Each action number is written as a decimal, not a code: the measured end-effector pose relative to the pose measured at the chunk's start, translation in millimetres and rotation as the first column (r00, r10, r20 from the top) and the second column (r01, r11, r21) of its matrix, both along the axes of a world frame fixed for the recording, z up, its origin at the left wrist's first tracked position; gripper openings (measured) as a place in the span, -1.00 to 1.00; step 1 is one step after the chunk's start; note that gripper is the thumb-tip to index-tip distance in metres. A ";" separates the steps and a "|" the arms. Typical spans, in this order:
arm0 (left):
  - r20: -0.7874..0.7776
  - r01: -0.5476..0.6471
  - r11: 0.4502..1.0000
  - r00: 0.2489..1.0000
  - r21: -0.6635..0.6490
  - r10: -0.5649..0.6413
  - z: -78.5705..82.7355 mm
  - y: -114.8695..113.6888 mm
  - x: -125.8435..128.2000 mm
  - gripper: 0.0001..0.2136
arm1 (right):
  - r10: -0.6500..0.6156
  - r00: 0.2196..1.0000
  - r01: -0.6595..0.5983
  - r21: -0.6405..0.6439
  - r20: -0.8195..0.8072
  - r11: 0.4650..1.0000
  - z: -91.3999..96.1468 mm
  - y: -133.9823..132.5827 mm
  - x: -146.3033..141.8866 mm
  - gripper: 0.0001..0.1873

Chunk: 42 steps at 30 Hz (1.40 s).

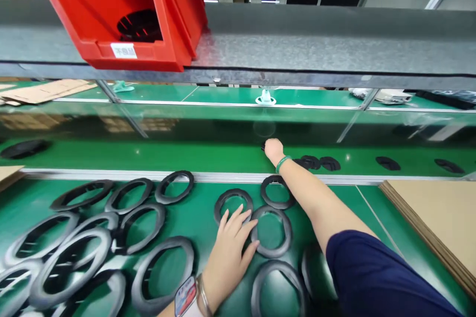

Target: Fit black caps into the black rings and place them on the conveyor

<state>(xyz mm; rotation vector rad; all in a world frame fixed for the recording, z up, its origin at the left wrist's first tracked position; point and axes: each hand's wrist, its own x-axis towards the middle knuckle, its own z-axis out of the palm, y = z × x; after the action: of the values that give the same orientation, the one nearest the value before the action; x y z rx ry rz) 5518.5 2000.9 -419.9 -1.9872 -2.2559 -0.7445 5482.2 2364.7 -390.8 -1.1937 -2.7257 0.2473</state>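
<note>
My left hand [232,242] is spread flat with its fingers apart, over the green table [203,223] and at the edges of two black plastic rings, one above [223,200] and one to the right [286,230]. My right hand [274,149] reaches across to the green conveyor belt [208,156]. Its fingers are closed round a black part, of which only a small dark edge [263,146] shows at the left. Just right of that wrist, several black round parts [330,163] lie on the belt.
Many more black rings [163,277] cover the left table, some stacked. Cardboard sheets [435,228] lie at the right. Overhead, a red bin [178,25] holding black parts stands on a metal shelf [297,39]. A metal rail [219,177] edges the belt.
</note>
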 end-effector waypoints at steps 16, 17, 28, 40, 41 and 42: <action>0.099 0.009 1.000 0.995 0.005 -0.010 -5.6 9.5 -7.6 -0.68 | -0.092 0.938 0.162 0.188 -0.334 0.969 29.0 -20.9 329.2 -0.80; 0.105 0.007 1.000 0.994 0.007 -0.008 -5.9 9.6 -7.2 -0.68 | -0.077 0.945 0.141 0.183 -0.318 0.973 20.1 -29.9 353.2 -0.81; 0.134 -0.016 0.999 0.991 0.029 0.012 -7.3 8.9 -9.7 -0.69 | 0.213 0.944 -0.173 0.172 -0.253 0.970 -0.5 -2.4 223.5 -0.79; 0.156 -0.065 0.998 0.986 0.001 0.064 -14.1 7.7 -21.4 -0.65 | 0.079 0.970 -0.044 0.151 -0.232 0.987 11.9 14.7 224.1 -0.86; 0.153 -0.066 0.998 0.986 0.002 0.065 -15.0 8.5 -21.6 -0.65 | 0.055 0.975 -0.023 0.148 -0.215 0.989 12.2 10.9 243.4 -0.88; 0.148 -0.067 0.998 0.987 0.005 0.065 -15.8 9.1 -21.6 -0.64 | 0.041 0.981 -0.014 0.141 -0.190 0.990 11.2 5.7 262.0 -0.89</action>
<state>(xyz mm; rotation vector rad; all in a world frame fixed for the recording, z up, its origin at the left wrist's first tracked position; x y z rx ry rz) 5496.9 2010.0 -435.7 -1.9019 -2.3794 -0.9228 5744.2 2370.4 -379.5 -1.0385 -2.5474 0.1625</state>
